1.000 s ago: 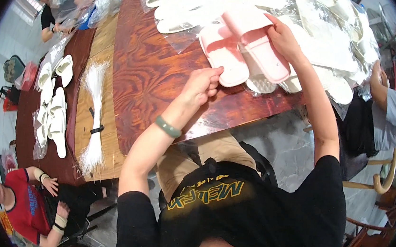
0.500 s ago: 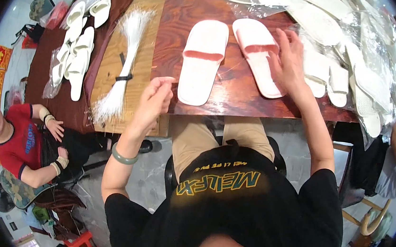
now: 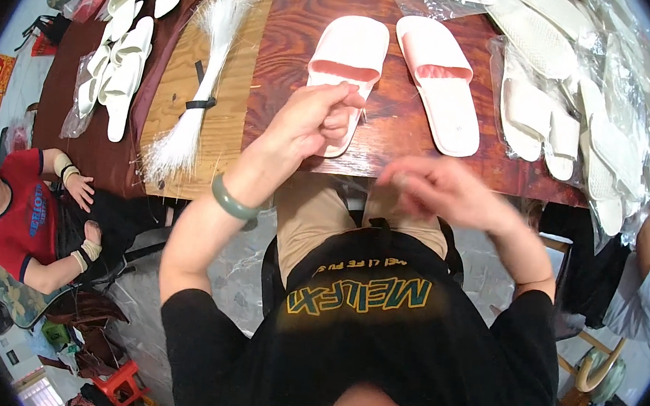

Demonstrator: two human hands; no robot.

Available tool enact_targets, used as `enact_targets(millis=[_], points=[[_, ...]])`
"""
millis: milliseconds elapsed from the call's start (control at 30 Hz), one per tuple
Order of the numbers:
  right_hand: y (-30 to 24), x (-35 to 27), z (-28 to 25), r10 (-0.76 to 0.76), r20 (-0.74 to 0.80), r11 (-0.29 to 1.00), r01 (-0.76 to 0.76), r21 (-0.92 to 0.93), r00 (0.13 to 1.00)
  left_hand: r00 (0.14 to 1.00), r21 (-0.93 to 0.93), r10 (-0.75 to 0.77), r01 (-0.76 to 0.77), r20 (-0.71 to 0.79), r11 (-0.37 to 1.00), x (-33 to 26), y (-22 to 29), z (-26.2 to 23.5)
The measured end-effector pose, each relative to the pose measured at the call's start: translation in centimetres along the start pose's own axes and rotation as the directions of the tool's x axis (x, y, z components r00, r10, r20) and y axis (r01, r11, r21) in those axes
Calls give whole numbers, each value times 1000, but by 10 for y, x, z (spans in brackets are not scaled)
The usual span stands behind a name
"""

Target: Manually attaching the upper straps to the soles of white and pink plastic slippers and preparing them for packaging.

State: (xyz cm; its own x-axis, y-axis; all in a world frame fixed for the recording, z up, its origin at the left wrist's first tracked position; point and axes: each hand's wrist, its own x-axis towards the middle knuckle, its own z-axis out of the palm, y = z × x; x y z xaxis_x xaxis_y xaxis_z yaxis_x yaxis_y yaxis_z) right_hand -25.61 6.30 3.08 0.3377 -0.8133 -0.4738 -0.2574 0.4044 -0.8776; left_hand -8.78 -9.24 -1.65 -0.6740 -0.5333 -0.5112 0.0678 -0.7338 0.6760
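Two pale pink slippers lie side by side on the dark wooden table (image 3: pixel 296 12), the left slipper (image 3: pixel 353 49) and the right slipper (image 3: pixel 440 85). My left hand (image 3: pixel 313 120) is over the heel end of the left slipper, its fingers pinched together; I cannot tell whether something thin is between them. My right hand (image 3: pixel 436 190) is blurred at the table's near edge, below the right slipper, with loosely spread fingers that hold nothing. A green bangle (image 3: pixel 232 203) is on my left wrist.
A tied bundle of thin white strands (image 3: pixel 200 81) lies on a lighter board to the left. White slippers (image 3: pixel 120 58) lie further left, and bagged white slippers (image 3: pixel 576 110) crowd the right. One person in red (image 3: pixel 19 205) sits at left, another (image 3: pixel 648 265) at right.
My left hand rose from beside the table edge to the left slipper's heel. My right hand came off the right slipper and dropped toward the table's near edge. The view shifted.
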Motion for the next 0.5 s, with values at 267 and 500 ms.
enact_targets(millis=[267,500], points=[[-6,136,-144,-721,-174,498,328,-803,671,975,335,195,-148,-110,931,42,3,14],[-23,168,-158,-367,-85,848,296,-441,926,901,376,298,-170,-316,911,54,8,8]])
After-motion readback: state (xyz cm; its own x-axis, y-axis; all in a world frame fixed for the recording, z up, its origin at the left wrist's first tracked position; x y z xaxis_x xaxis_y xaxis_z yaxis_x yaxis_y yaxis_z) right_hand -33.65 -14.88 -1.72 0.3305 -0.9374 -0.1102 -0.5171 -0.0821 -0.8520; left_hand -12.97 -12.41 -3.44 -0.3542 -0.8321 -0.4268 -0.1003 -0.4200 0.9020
